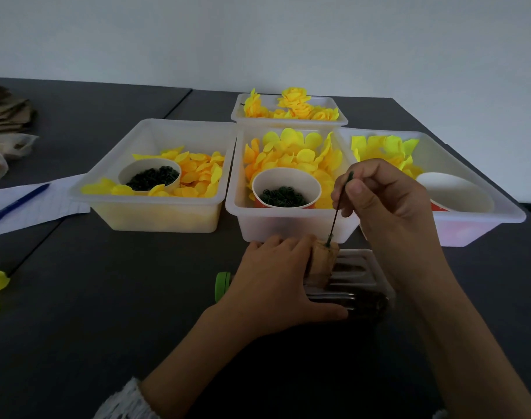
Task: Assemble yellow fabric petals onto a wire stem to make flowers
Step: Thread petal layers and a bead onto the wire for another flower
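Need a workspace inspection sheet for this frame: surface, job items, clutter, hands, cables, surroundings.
Surface: dark grey table, seam lines visible.
Job's things: three white bins of yellow petals in a row; a fourth bin behind holds finished flowers. Paper cups of small green rings sit in the left and middle bins. The wire stem stands tilted, its lower end at a tan block on a dark plastic holder.
Clutter: blue pen on paper, cardboard pieces far left, two loose yellow flowers at the left edge, a green cap.
Hands: right hand pinches the stem; left hand grips the block.
Cables: nothing seen.
Surroundings: plain pale wall.
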